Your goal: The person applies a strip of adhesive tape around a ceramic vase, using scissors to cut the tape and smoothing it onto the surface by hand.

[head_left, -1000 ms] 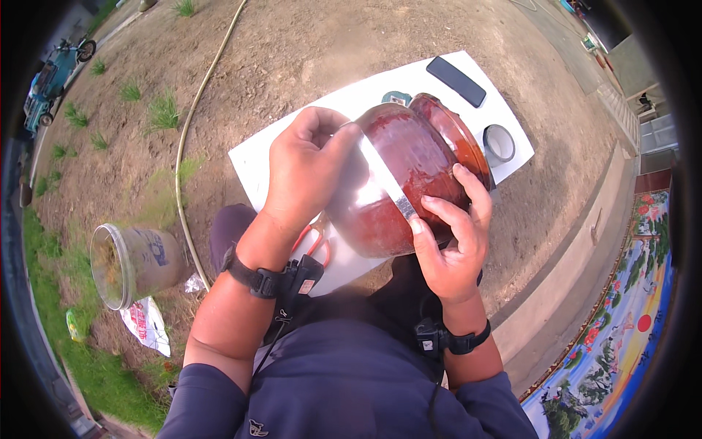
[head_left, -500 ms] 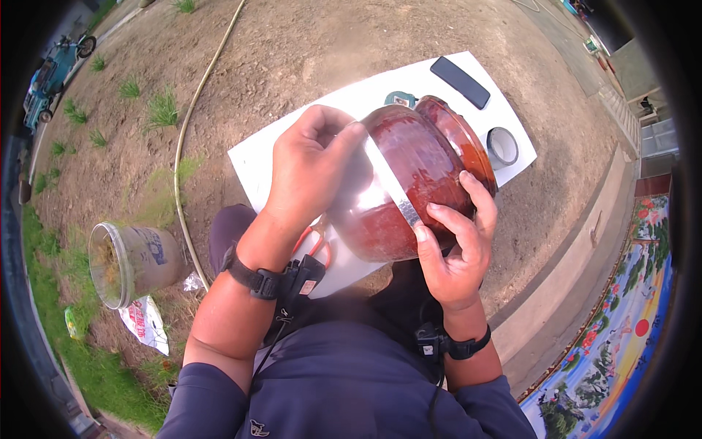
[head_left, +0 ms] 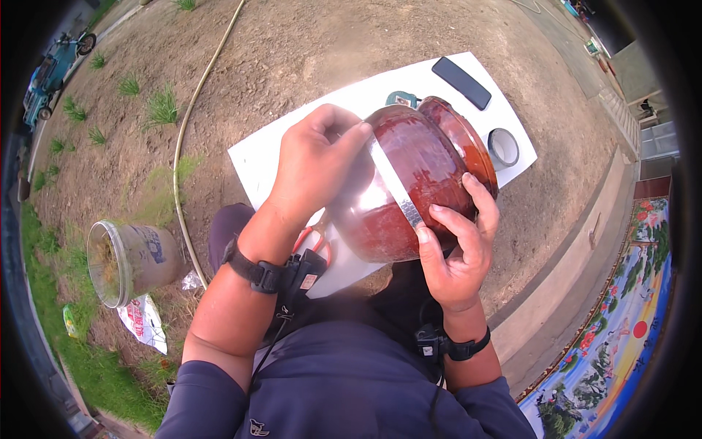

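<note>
A brown glazed pot (head_left: 428, 164) is tilted sideways above the white board, its wide rim toward the right. A shiny silver strip (head_left: 391, 172) runs slantwise across its belly. My left hand (head_left: 318, 157) is closed at the strip's upper end, thumb and forefinger pinched on it; its other fingers are curled out of sight. My right hand (head_left: 461, 252) grips the pot's lower right side. Its thumb presses by the strip's lower end, while the fingers lie over the glaze toward the rim.
On the white board (head_left: 281, 143) lie a dark phone (head_left: 461, 83), a grey tape roll (head_left: 503, 148), a teal tool (head_left: 401, 98) partly behind the pot, and red-handled scissors (head_left: 314, 241) near my left wrist. A plastic bucket (head_left: 146, 260) and a hose (head_left: 179, 154) are at left.
Almost nothing differs. My left hand has shifted very slightly right along with the strip's upper end; the right hand keeps its hold on the pot.
</note>
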Demonstrator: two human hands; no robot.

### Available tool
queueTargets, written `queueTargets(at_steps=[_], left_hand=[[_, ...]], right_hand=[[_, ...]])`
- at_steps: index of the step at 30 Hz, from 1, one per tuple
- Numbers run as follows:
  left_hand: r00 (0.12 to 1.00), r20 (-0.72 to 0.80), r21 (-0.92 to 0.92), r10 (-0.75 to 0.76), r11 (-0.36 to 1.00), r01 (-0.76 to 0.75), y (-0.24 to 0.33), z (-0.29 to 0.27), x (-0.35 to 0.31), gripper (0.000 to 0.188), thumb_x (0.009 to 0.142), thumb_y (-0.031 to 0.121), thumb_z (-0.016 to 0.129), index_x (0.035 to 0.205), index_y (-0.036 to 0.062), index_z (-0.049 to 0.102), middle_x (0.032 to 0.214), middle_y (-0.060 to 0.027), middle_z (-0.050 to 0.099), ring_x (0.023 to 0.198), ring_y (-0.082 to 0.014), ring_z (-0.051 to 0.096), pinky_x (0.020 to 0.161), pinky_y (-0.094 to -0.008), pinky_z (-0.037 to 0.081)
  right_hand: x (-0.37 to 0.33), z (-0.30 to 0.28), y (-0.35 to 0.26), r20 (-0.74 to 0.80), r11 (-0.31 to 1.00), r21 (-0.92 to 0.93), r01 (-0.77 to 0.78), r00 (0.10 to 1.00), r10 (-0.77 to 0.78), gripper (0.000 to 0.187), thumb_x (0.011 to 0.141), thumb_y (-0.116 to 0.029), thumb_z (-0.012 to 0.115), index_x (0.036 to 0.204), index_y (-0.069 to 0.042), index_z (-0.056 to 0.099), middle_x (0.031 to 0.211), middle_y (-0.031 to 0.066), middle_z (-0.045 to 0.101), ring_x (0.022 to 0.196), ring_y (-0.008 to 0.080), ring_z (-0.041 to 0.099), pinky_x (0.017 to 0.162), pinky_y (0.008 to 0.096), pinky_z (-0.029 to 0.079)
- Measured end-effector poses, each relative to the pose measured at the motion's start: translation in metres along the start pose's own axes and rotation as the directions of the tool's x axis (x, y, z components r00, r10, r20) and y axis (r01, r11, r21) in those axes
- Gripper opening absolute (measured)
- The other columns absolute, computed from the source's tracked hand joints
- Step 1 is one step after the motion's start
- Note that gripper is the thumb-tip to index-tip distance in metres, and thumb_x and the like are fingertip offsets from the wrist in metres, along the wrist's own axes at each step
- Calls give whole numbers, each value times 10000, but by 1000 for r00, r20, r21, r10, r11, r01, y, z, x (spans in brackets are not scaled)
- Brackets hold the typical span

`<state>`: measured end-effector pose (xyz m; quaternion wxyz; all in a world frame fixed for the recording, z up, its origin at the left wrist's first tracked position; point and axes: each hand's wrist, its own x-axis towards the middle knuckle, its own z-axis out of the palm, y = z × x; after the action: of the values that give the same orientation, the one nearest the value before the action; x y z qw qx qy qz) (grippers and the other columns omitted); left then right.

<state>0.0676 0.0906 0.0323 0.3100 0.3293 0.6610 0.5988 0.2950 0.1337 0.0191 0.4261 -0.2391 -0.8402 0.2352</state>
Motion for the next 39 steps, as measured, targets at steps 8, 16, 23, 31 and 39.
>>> queueTargets(at_steps=[8,16,23,31,39], left_hand=[[994,55,6,-97,995,96,5,-4,5,150,963,131,708,977,-14,670,813,-31,694,708,-83,645,643,-231,524],[992,61,-17,-113,993,114,5,-8,5,140,972,134,707,986,-2,675,835,-14,682,711,-70,610,646,-221,495],[971,-11,-32,239,970,-240,14,-22,-16,115,989,119,693,977,11,655,803,12,663,712,-49,601,638,-208,491],[769,102,-23,631,774,-633,36,-37,-41,83,1013,82,637,1007,23,580,943,-82,570,692,-78,514,605,-209,434],[693,166,16,701,701,-713,44,-33,-33,63,1007,59,631,1015,18,583,920,-90,561,665,-82,491,577,-204,412]], right_hand=[[0,0,1,3,1000,-8,25,1000,-25,336,789,-8,770,1111,-68,695,1421,234,501,1322,391,530,1114,475,433],[-1,0,0,4,1000,2,5,1000,-5,334,781,-11,776,1102,-72,702,1426,224,502,1323,389,529,1114,470,431],[0,0,-1,-12,1000,14,-6,1000,6,312,769,-11,778,1072,-68,725,1420,217,513,1322,381,531,1114,456,428],[3,1,-1,-20,1000,10,-2,1000,2,314,779,-55,800,1085,-72,734,1422,209,519,1312,379,528,1108,450,425],[1,2,1,5,1000,-15,14,1000,-14,261,845,-81,769,1099,-64,711,1457,226,497,1340,375,520,1106,448,424]])
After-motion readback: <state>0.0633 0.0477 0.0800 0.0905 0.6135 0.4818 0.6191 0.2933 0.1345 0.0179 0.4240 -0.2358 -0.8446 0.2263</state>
